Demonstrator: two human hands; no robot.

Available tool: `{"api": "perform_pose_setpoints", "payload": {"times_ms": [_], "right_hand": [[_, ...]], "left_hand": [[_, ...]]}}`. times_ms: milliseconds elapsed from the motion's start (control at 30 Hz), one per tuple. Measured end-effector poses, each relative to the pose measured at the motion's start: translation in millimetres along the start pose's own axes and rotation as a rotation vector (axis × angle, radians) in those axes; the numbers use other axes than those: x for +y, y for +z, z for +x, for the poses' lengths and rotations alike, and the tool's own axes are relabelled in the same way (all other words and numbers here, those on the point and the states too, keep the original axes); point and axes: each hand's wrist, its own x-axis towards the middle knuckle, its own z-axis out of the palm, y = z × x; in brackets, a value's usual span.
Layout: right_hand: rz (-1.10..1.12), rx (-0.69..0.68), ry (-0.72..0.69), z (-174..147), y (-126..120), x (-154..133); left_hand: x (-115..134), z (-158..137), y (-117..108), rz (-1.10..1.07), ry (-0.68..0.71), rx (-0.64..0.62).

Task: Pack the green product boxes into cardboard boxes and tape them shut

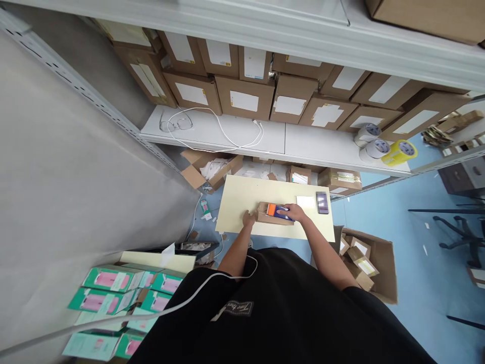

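Lying on the pale tabletop (231, 194), one orange-and-navy box (272, 209), slim: the clock face is being centred on this item, with twelve pointing toward the shelf (322, 140). Long axis: running roughly from ten to four, orange end facing the ten. Companion piece: one brown cardboard box (268, 219), long and narrow, lying beneath in this view and running nearly the same way; whether the slim box is sitting inside or only resting across the top, one cannot tell. Right hand (295, 212): holding the slim box at its navy end, fingers curling partly closed about it, forearm coming in from four; this hand is being the nearer, the box extending from it toward nine. Left hand (248, 219): sitting at eight, just at the end of the brown box and seemingly touching it; whether its fingers are pinching a flap or lying loose, one cannot tell. Also lying on the tabletop, at three: one white slip (305, 201), and beyond it one dark phone (322, 202). Standing at four, off the tabletop: one large carton (385, 270), containing smaller boxes.
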Motion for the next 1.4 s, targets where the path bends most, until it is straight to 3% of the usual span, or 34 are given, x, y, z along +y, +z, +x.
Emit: {"api": "perform_pose_setpoints", "payload": {"times_ms": [100, 267, 533, 633, 833, 933, 1100, 1267, 1400], "right_hand": [[-0.024, -0.01, 0.025, 1, -3, -6], [-0.174, 0.013, 0.102, 1, -6, -22], [-0.237, -0.048, 0.203, -1, -9, -30], [-0.264, -0.053, 0.24, -8, -25, -2], [-0.347, -0.016, 0.429, -42, -59, 93], [-0.357, -0.006, 0.455, -51, -61, 109], [-0.339, 0.03, 0.369, -47, -55, 67], [-0.305, 0.16, 0.287, -31, -43, -19], [-0.277, 0.169, 0.24, -12, -24, -94]], "left_hand": [[7, -8, -4, 0.036, 0.131, -0.013], [18, -21, 5, 0.055, 0.311, -0.144], [15, -29, 12, 0.148, 0.308, -0.158], [16, -28, 9, 0.182, 0.313, -0.17], [20, -23, 5, 0.185, 0.361, -0.213], [21, -18, 1, 0.167, 0.37, -0.226], [18, -1, -31, 0.121, 0.357, -0.213], [19, 15, -74, 0.075, 0.302, -0.101], [30, 12, -88, 0.026, 0.322, 0.013]]}}
